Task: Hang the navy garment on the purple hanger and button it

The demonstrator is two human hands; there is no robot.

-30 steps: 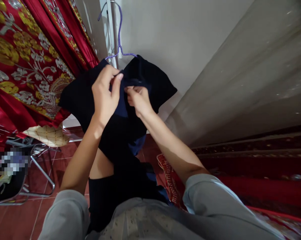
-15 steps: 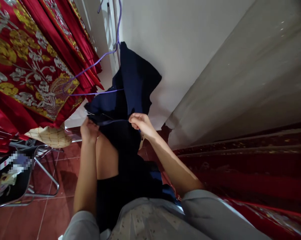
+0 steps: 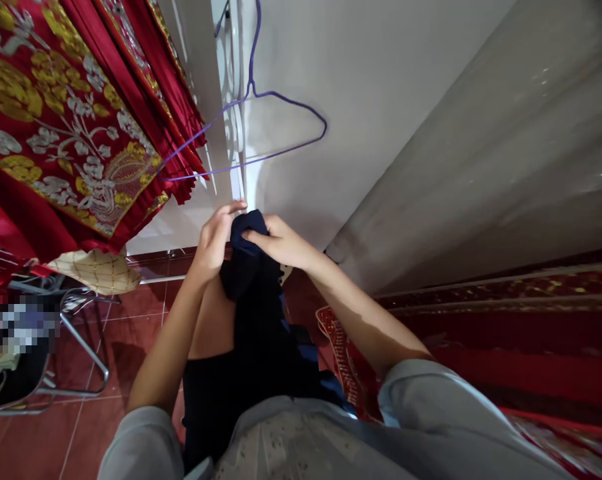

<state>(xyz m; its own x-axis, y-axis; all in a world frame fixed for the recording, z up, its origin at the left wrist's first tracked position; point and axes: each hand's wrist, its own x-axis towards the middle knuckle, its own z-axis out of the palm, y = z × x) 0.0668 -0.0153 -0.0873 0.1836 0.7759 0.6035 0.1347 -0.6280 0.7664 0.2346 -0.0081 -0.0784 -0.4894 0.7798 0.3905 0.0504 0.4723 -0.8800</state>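
Note:
A dark navy garment is bunched up in front of my thighs, its lower part hanging down against my black clothing. My right hand grips its upper right side, the thumb pressed into the folds. On the other side, my left hand has its fingers stretched out along the garment's left top edge, not visibly closed on it. Above both hands hangs a bare purple wire hanger with no cloth on it. How the garment continues below blends into the dark clothing.
Red garments with gold and silver embroidery hang at the left. Beneath them a black chair with metal legs carries small items. A pale wall stands ahead, and a grey sheet-like surface slants along the right. More red fabric lies at right.
The navy garment has come off the purple hanger and down, and is now gathered into a bunch. My left hand has moved right and up, closer to my right hand.

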